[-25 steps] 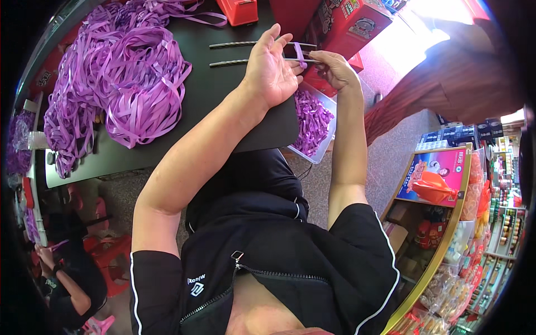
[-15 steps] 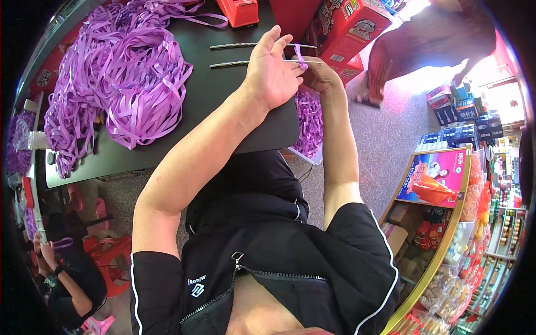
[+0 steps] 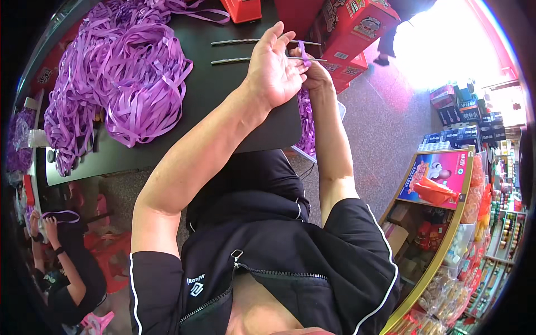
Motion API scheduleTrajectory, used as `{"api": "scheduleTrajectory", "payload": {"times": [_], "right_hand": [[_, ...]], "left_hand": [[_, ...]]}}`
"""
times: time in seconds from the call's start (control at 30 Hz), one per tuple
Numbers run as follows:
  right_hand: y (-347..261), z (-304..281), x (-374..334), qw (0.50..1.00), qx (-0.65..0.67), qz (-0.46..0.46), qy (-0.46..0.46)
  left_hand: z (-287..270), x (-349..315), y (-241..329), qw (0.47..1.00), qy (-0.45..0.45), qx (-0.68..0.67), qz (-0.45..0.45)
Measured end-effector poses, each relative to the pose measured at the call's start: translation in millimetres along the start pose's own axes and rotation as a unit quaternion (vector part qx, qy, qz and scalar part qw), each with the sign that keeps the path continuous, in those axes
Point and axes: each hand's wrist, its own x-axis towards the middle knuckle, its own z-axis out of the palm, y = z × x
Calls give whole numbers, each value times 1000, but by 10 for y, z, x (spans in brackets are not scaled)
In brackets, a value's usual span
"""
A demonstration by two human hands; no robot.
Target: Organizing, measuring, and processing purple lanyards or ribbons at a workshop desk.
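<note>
Two parallel twisted metal rods [image 3: 231, 60] run sideways over the dark table, passing behind my left hand [image 3: 273, 70]. That hand is palm up, with some fingers stretched out and others bent close to a narrow purple ribbon [image 3: 304, 53]. The ribbon crosses both rods near their right ends. Just right of it, my right hand [image 3: 316, 73] has its fingers closed at the ribbon's lower part; its fingertips are partly hidden. A big tangled heap of purple ribbon [image 3: 142, 84] lies on the table to the left.
The dark table [image 3: 223, 111] ends just before my lap. A pale bin [image 3: 307, 154] of purple ribbon sits below its right edge. Red printed cartons [image 3: 357, 28] stand beyond, near a red box [image 3: 242, 10]. At far left, a co-worker [image 3: 70, 268] handles a purple loop.
My right hand and forearm have shifted slightly left. The person by the doorway has moved farther off. The co-worker's purple loop is raised and spread wider.
</note>
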Motion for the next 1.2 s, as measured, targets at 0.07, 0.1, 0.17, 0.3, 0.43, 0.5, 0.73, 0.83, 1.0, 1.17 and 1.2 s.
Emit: {"api": "scheduleTrajectory", "payload": {"times": [0.07, 0.1, 0.17, 0.3, 0.43, 0.5, 0.73, 0.83, 1.0, 1.17, 1.2], "right_hand": [[-66, 124, -69, 988, -109, -5, 109], [-105, 217, -120, 973, -164, -7, 162], [-156, 726, -253, 926, -284, -12, 249], [-565, 741, -507, 737, -565, -97, 358], [-449, 1357, -403, 636, -693, -186, 282], [-513, 1477, -336, 569, -783, -179, 178], [-720, 1649, -79, 396, -916, -64, -24], [-746, 1759, -78, 435, -899, -44, -25], [-585, 1835, -118, 422, -880, 2, 217], [-295, 1805, -131, 345, -895, 27, 281], [-231, 1820, -118, 313, -904, 38, 288]], "left_hand": [[11, -10, 7, 1000, 13, -4, 2], [14, -16, 12, 1000, 20, -7, 3], [3, -29, 31, 1000, 21, 2, 5], [66, 7, -35, 1000, 15, 8, 4], [-5, 13, 10, 1000, 18, 0, 7], [0, 25, 5, 1000, 9, -9, 2], [2, 27, -11, 1000, -5, 4, 0], [9, 28, -27, 1000, -12, 4, 11], [-8, 21, -27, 1000, -18, 6, 17], [4, 53, -30, 1000, 5, -9, 26], [-5, 65, -35, 999, 8, -8, 32]]}}
